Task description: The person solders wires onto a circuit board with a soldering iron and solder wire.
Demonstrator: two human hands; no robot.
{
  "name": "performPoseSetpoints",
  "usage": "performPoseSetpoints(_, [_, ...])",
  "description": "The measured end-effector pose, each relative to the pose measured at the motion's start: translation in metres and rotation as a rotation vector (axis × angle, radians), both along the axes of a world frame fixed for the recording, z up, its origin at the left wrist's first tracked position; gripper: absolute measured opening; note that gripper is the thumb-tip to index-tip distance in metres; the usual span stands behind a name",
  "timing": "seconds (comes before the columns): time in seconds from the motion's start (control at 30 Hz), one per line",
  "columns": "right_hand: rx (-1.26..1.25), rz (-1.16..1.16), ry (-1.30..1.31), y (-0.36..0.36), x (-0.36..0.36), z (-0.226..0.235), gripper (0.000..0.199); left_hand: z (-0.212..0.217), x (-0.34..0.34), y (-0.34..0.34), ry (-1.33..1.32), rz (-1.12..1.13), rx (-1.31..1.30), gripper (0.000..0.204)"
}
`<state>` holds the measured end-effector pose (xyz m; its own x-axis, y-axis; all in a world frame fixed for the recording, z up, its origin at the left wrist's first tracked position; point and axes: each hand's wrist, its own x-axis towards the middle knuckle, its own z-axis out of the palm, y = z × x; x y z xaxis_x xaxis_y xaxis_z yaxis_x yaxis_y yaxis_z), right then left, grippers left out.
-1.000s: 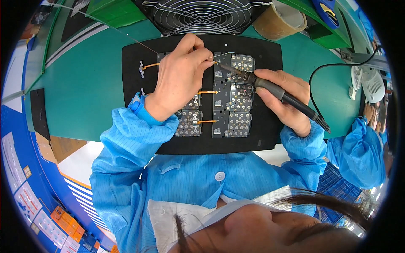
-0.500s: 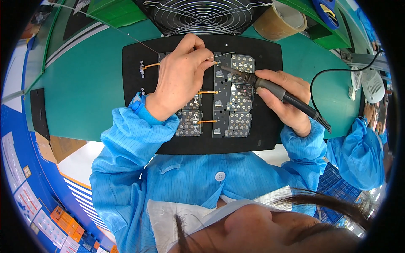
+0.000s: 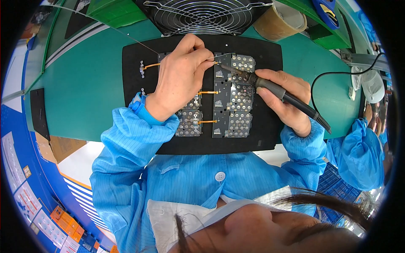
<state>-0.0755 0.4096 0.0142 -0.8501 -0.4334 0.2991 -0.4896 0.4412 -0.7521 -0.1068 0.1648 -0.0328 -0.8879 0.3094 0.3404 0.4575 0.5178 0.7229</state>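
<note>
A black mat [image 3: 263,137] lies on the green table [image 3: 80,84], its near edge against the wearer's blue coat [image 3: 194,173] and its far edge just beside a metal fan grille [image 3: 202,17]. Green surface shows left and right of the mat; a tan cylinder [image 3: 270,27] stands at the far right. The circuit boards [image 3: 221,101] lie on the mat in columns, with orange strips [image 3: 207,92] across the gap between.

The left hand [image 3: 179,78] comes over the left column, wrist bent, back upward, its fingers pinched on a thin wire [image 3: 223,55] near the far board of the right column. The right hand [image 3: 289,116] grasps a soldering iron [image 3: 276,90] like a pen, sloping down leftward, tip by the far strip's end.

Whether tip and strip touch cannot be told. The left hand hides much of its column. At the right edge, another person's sleeve [image 3: 358,156] is partly cut off.
</note>
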Motion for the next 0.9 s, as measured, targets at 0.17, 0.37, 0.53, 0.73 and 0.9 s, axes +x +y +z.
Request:
performPoseSetpoints(0.17, [0.019,0.018,-0.009,0.003,0.000,0.003,0.030,0.000,-0.001,0.001,0.001,-0.002,0.004,0.009])
performPoseSetpoints(0.37, [-0.017,-0.120,0.042,0.021,0.007,0.012,0.029,-0.001,-0.001,-0.001,0.002,-0.019,0.023,0.009])
performPoseSetpoints(0.53, [-0.081,-0.524,0.218,0.035,0.023,0.013,0.031,0.011,-0.001,-0.001,-0.047,-0.077,0.094,0.011])
performPoseSetpoints(0.73, [0.247,-0.586,0.657,0.049,0.006,0.001,0.032,0.019,0.008,-0.026,-0.023,-0.073,0.061,0.013])
performPoseSetpoints(0.9, [0.329,-0.505,0.628,0.053,-0.002,-0.007,0.037,0.029,0.029,-0.035,-0.081,0.005,0.017,0.011])
